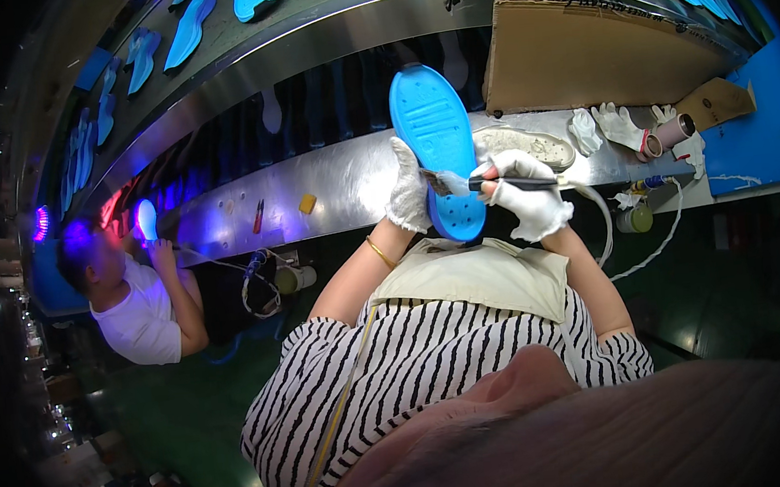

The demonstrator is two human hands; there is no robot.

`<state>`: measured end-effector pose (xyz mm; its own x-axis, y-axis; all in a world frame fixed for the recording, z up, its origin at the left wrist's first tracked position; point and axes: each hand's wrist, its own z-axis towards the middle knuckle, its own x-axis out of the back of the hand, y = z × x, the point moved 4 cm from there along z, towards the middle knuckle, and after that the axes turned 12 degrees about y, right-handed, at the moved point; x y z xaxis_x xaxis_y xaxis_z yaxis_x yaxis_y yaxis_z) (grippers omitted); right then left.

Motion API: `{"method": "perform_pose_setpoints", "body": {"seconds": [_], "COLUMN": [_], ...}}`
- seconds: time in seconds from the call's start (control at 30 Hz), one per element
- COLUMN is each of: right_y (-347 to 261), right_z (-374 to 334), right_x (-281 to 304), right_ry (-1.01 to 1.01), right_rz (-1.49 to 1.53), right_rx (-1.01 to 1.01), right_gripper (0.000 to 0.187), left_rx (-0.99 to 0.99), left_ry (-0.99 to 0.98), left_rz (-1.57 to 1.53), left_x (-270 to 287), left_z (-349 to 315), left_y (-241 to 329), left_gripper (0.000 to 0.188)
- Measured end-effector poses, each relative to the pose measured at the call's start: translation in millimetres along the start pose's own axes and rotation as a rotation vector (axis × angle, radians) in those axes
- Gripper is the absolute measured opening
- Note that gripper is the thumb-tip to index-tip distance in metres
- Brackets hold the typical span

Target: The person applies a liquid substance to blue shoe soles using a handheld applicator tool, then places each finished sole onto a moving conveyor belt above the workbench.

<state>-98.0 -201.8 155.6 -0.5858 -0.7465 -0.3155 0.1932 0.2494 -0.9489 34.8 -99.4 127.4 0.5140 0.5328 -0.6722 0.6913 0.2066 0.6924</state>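
A bright blue shoe sole (pixel 433 114) stands nearly lengthwise in front of me, its inner side with ribs and small holes facing up. Along its left edge my left hand (pixel 406 191), in a white glove, grips it near the narrow heel part. My right hand (pixel 529 202), in a white glove with bare fingertips, holds a black-handled brush (pixel 507 181). A pale hose runs from the handle's rear end. The pale bristles lie over the sole just above its heel. Right of the sole, partly behind my right hand, a whitish shoe-sole-shaped tray (pixel 544 148) rests on the metal bench.
The metal bench (pixel 346 168) carries a yellow sponge (pixel 308 203), a red-handled tool (pixel 259 218), white gloves (pixel 616 125) and a pinkish cup (pixel 673 131). A cardboard sheet (pixel 605 53) stands behind. Blue soles (pixel 190 31) lie on a conveyor beyond. A co-worker (pixel 140 302) sits at left.
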Motion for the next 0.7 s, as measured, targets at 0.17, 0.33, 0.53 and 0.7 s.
{"method": "perform_pose_setpoints", "body": {"seconds": [0.17, 0.33, 0.53, 0.7], "right_y": [-22, -27, -19, -12], "right_z": [4, 2, 3, 10], "right_x": [-12, -22, -21, -18], "right_ry": [0.051, -0.157, -0.078, -0.11], "right_rz": [-0.268, -0.218, -0.139, 0.315], "right_rx": [0.327, 0.278, 0.192, -0.1], "right_gripper": [0.016, 0.015, 0.017, 0.018], "left_rx": [-0.074, -0.101, -0.244, -0.205], "left_ry": [-0.052, -0.267, -0.218, -0.452], "left_rz": [-0.186, -0.521, -0.445, -0.355], "left_x": [-11, -19, -16, -21], "left_z": [22, 29, 36, 34], "left_y": [13, 33, 50, 62], "left_gripper": [0.118, 0.119, 0.123, 0.124]}}
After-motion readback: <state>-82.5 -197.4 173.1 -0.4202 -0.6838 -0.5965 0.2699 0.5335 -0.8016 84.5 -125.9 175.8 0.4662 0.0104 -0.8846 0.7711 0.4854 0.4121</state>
